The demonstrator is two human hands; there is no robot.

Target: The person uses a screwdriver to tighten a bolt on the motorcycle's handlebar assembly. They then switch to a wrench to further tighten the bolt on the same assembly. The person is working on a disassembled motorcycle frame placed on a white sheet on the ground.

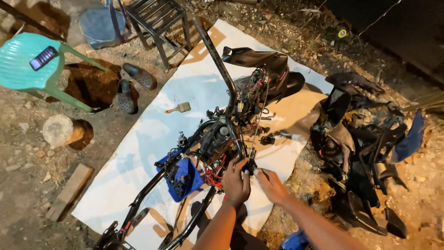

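A stripped black motorcycle frame [217,69] with exposed wiring lies on a white tarp [152,134]. My left hand [236,181] and my right hand [270,184] meet at a small black connector [250,165] on the wiring harness beside the frame tube. Both hands pinch that part with their fingertips. Red and black wires [213,173] hang just left of my left hand. A blue plastic tray [182,178] of small parts sits under the frame to the left.
Black body panels [365,153] are piled on the dirt at right. A paintbrush [178,109] lies on the tarp. A green plastic chair [27,60] holds a phone [44,58]; clogs [132,85], a metal stool [157,21], a stone [58,129] and a plank [69,192] lie at left.
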